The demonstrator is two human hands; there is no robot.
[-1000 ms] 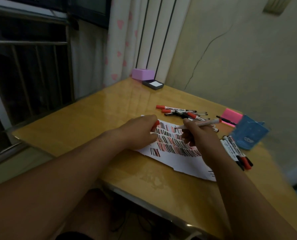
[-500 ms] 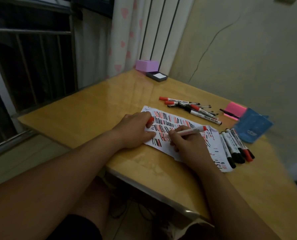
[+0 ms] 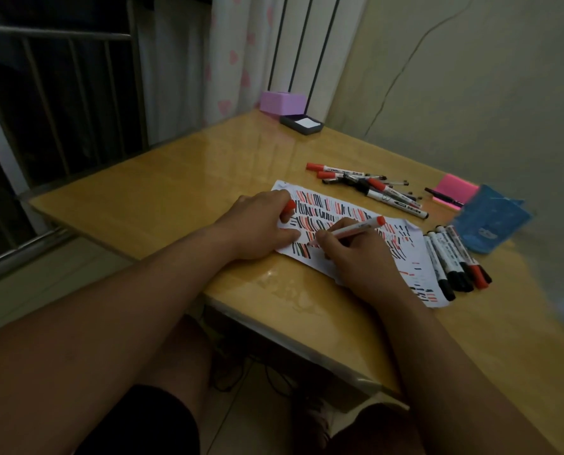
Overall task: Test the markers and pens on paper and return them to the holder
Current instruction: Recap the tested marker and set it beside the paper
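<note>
Head view: the right hand (image 3: 359, 257) grips a white marker (image 3: 349, 229) with a red end, tip on the paper (image 3: 418, 277) striped red and black. The left hand (image 3: 261, 228) pins the sheet, fingers closed on a red cap (image 3: 289, 206).

A second ago the right hand (image 3: 359, 254) holds the marker (image 3: 349, 228) up in the air, now it's down with the tip on the paper (image 3: 356, 238) (lower left rows), red end pointing up right.
</note>
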